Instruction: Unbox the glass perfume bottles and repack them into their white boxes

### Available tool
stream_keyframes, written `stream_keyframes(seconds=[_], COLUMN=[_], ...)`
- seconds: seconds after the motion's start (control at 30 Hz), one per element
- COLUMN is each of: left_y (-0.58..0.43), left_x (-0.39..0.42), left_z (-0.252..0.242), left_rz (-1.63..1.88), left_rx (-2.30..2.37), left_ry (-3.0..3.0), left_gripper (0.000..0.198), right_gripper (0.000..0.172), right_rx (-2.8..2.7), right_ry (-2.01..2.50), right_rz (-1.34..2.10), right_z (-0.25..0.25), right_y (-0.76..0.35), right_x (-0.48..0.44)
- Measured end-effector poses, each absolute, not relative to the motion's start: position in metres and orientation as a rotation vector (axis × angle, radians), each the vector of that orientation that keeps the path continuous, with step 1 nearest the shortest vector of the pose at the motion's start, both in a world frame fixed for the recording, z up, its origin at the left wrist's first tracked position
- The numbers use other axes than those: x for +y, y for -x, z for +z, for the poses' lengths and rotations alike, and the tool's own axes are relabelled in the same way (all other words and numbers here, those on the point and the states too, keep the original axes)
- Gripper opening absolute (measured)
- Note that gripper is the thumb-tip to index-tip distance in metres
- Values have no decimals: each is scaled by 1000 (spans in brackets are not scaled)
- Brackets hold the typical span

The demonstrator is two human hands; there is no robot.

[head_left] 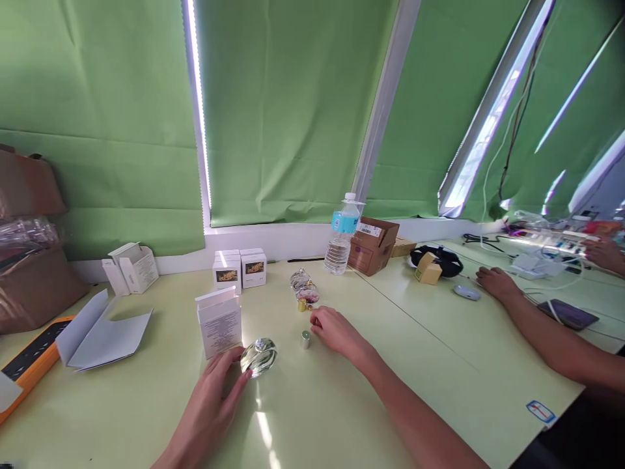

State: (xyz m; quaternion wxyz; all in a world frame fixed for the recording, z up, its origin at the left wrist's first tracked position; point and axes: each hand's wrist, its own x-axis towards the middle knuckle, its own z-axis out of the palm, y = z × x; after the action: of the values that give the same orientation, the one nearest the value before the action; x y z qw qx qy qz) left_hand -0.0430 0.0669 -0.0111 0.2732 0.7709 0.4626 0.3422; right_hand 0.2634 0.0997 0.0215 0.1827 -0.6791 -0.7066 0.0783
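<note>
My left hand [215, 394] has its thumb and fingers around the left side of a round, clear glass perfume bottle [258, 358] that stands on the table. An open white carton [219, 326] with printed text stands just behind it. My right hand [336, 332] is closed, its fingertips curled together by a small gold cap [301, 305]; what they hold, if anything, is hidden. A silvery-green cap [305, 339] stands below its fingertips. Several more glass bottles [303, 286] lie in a row behind the gold cap.
Small white boxes [239, 268] stand at the back, near a water bottle [339, 241] and a brown carton [374, 246]. White folders [107, 339] and an orange power strip [36, 365] lie left. Another person's arm [537, 326] rests by a mouse [467, 292] at right.
</note>
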Motion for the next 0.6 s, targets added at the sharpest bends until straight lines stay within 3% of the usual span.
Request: stream_keyframes(seconds=[0.13, 0.33, 0.6], left_y=[46, 46, 44], left_x=[62, 60, 59], left_z=[-9, -8, -7], left_rz=[939, 951, 954], left_rx=[1221, 1177, 1151], left_ry=[-2093, -2091, -2087], left_gripper=[38, 35, 33], right_gripper=[13, 20, 21], right_rx=[-1997, -1891, -2019], right_ry=[1785, 1177, 1007], right_rz=[241, 377, 261], right_z=[31, 48, 47], right_y=[-247, -187, -153], right_x=[97, 66, 53])
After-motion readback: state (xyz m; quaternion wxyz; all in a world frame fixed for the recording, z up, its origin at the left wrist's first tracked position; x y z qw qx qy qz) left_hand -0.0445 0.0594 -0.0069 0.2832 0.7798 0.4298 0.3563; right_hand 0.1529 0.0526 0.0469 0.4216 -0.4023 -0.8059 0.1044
